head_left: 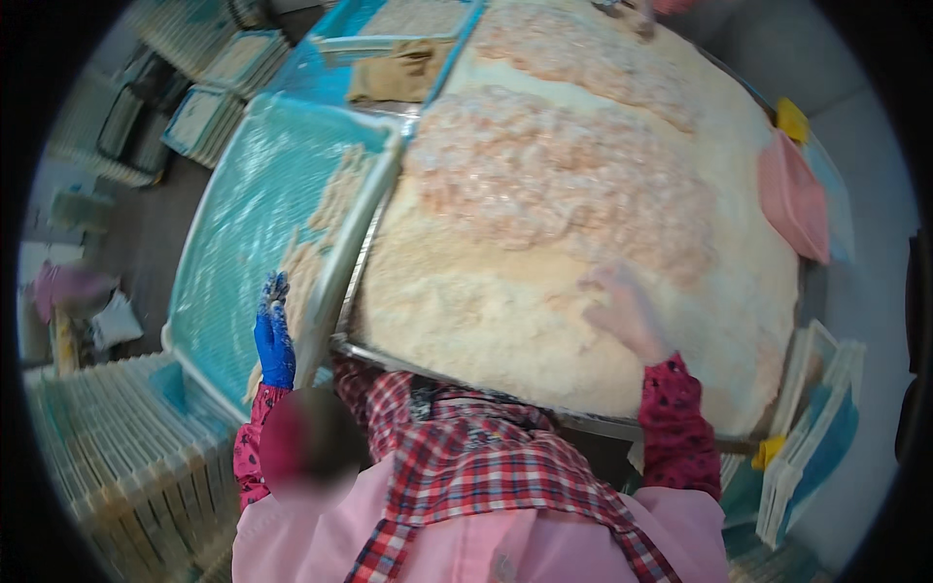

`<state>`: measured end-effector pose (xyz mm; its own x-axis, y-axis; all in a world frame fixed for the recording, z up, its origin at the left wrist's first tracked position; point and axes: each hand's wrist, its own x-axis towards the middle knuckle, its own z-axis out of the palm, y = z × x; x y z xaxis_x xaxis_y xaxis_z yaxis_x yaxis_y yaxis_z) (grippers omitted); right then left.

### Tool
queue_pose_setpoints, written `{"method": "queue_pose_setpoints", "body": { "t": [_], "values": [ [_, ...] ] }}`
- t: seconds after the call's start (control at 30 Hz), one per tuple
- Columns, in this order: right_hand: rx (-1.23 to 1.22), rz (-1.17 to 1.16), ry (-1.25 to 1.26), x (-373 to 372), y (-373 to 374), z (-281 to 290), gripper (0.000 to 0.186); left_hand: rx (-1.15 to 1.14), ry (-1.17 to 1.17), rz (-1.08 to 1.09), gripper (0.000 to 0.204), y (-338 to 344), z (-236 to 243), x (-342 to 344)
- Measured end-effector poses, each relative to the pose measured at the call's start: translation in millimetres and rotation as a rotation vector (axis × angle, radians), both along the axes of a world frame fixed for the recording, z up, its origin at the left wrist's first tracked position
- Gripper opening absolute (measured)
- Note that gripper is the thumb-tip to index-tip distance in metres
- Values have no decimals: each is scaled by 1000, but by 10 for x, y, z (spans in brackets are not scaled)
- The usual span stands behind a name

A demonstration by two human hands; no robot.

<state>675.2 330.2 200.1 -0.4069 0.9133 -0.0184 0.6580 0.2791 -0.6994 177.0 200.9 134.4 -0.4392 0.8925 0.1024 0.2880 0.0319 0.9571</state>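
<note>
My left hand [275,335], in a blue glove with crumb-coated fingertips, lies with fingers stretched along a row of pale breaded strips [309,267]. The strips line the right side of a tray covered in turquoise netting and clear film [228,214]. Over the pale crumbs [457,301] on the big work table, my bare right hand [627,313] is blurred by motion. Its thumb and fingers look apart, with nothing visible in them. Just beyond it spreads a heap of raw pinkish meat pieces [554,170].
Stacked trays [136,466] stand at my lower left, more trays [209,126] at the far left. A folded brown cloth [403,73] lies beyond my tray. A pink basin [795,199] sits at the table's right edge, upright trays [812,437] below it. Another person's hand [630,15] shows at the far end.
</note>
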Motion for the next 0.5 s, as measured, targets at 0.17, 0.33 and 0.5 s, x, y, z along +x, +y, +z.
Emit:
{"method": "queue_pose_setpoints", "body": {
  "t": [0.17, 0.33, 0.5],
  "values": [
    [291, -186, -124, 95, -474, -420, 36, -13, 108, -541, 43, 712, -24, 1568],
    [141, -213, -277, 81, -775, -710, 32, 290, 426, -1026, 48, 1043, -190, 2856],
    [405, -987, 270, 222, -713, -722, 17, 474, 713, -1053, 30, 981, -344, 2970]
  ]
}}
